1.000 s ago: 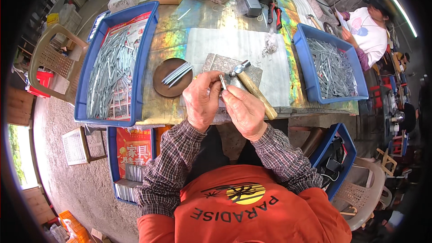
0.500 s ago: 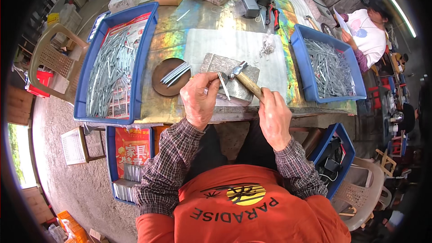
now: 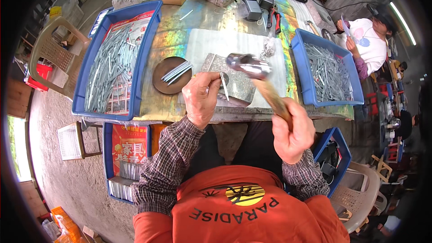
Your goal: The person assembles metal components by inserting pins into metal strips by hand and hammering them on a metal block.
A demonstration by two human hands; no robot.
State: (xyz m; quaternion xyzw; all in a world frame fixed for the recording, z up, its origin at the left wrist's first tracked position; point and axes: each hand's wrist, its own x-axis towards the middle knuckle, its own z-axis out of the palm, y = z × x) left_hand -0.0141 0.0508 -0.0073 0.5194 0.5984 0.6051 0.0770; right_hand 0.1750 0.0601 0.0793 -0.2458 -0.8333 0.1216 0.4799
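Note:
My left hand (image 3: 201, 99) is closed, its thumb and forefinger pinching a thin metal rod (image 3: 225, 87) over the near left part of a grey stone block (image 3: 240, 81). Beside the fingertips lies a small dark round piece, partly hidden. My right hand (image 3: 293, 130) grips the wooden handle of a hammer (image 3: 271, 95). The hammer's metal head is lifted above the block, apart from the rod and blurred by motion. Left of my left hand, a round brown dish (image 3: 163, 66) holds several similar rods laid side by side.
Blue trays full of metal rods stand at the left (image 3: 146, 58) and right (image 3: 333, 102) of the table. Red-handled pliers (image 3: 277, 23), black boxes and cables lie at the back. A small clear bag (image 3: 269, 47) sits beyond the block. At the far right, a person (image 3: 371, 40) holds paper.
The hammer has risen off the block, toward me and to the right, with my right hand drawn back. My left hand keeps the rod in nearly the same place.

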